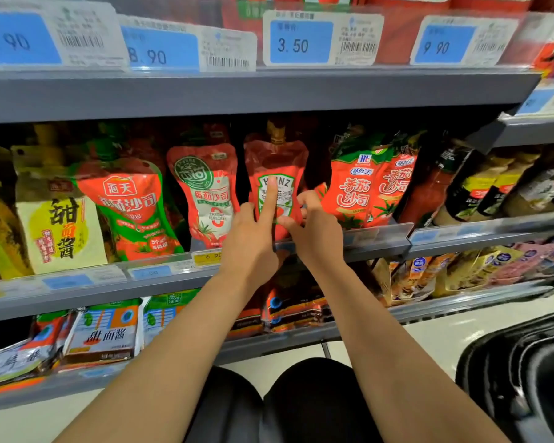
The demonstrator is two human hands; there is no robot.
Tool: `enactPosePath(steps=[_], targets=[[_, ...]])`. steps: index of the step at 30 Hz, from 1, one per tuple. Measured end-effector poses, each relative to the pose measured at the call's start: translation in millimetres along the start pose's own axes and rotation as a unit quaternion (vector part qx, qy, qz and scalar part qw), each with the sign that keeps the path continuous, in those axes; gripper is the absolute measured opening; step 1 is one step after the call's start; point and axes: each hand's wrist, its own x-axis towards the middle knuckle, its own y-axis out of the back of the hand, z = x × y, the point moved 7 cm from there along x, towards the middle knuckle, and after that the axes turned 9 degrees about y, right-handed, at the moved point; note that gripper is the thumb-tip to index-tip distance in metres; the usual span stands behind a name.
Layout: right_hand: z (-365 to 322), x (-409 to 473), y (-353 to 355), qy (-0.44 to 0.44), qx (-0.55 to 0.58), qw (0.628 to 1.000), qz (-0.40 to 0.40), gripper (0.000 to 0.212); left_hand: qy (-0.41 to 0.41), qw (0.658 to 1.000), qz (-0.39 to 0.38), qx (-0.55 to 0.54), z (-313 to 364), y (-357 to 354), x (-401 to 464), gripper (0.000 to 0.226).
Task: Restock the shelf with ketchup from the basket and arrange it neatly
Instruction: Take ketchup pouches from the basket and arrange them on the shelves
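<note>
— Why have you got one finger stuck up the front of that pouch?

— My left hand [248, 238] has its index finger laid flat against the label of the Heinz ketchup pouch [275, 183], the other fingers curled in loosely, gripping nothing. I judge the finger keeps the soft pouch from flopping forward while I square it up.

— And the pouch itself, where does it sit?

— On the middle shelf [378, 239], upright in its own slot. The green-and-red tomato sauce pouch [207, 193] stands just beside it on the left, the orange McCormick pouches [370, 187] on the right. Its base is hidden behind my hands and the shelf's front rail.

— Which way does it point?

— Its long axis runs straight up and down: spout and cap at the top, near the underside of the shelf above, bottom on the shelf. The printed face looks out at me, so a shopper can read it.

— What's the other hand doing?

— My right hand [314, 228] pinches the pouch's lower right edge, thumb in front and fingers wrapped round the side. That lets me steer the bottom while the left finger steadies the face.

— The basket?

— The black basket [525, 372] is down at my right on the floor; I cannot tell what is left inside.

— So, nearly done?

— With this one, I think so: it only wants a small nudge to line up with its neighbours.
</note>
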Motion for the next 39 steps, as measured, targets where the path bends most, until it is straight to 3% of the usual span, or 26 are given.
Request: enactPosePath(steps=[6, 12, 17, 21, 24, 28, 31, 32, 35, 39], targets=[[-1, -11, 1, -0.003, 0.021, 0.999, -0.025, 0.034, 0.008, 0.999, -0.037, -0.008, 2, -4, -10, 0.109], [-19, -39, 55, 0.049, 0.035, 0.998, 0.022, 0.054, 0.042, 0.998, -0.04, 0.015, 10, 4, -29, 0.099], [-28, -74, 111, 0.048, 0.025, 0.997, -0.048, 0.037, 0.07, 0.997, -0.019, -0.013, 21, 21, -52, 0.094], [-20, -112, 169, 0.017, 0.046, 0.996, -0.071, 0.025, 0.036, 0.999, 0.027, -0.029, 62, 39, -74, 0.081], [6, -137, 216, -0.024, 0.05, 0.998, -0.041, 0.016, -0.081, 0.995, 0.024, -0.052, 125, 39, -91, 0.063], [74, -168, 268, -0.104, 0.07, 0.99, 0.057, 0.011, -0.283, 0.957, -0.011, -0.066, 223, 26, -115, 0.038], [144, -190, 291, -0.182, 0.066, 0.974, 0.119, 0.011, -0.368, 0.923, -0.094, -0.06, 278, 0, -143, 0.049], [169, -197, 294, -0.216, 0.045, 0.968, 0.116, 0.005, -0.401, 0.908, -0.113, -0.037, 289, -17, -153, 0.051], [251, -233, 281, -0.351, 0.013, 0.934, 0.059, 0.017, -0.457, 0.868, -0.191, 0.035, 305, -69, -172, 0.056], [331, -301, 227, -0.48, -0.007, 0.876, -0.056, 0.028, -0.41, 0.882, -0.226, 0.056, 304, -95, -166, 0.063]])
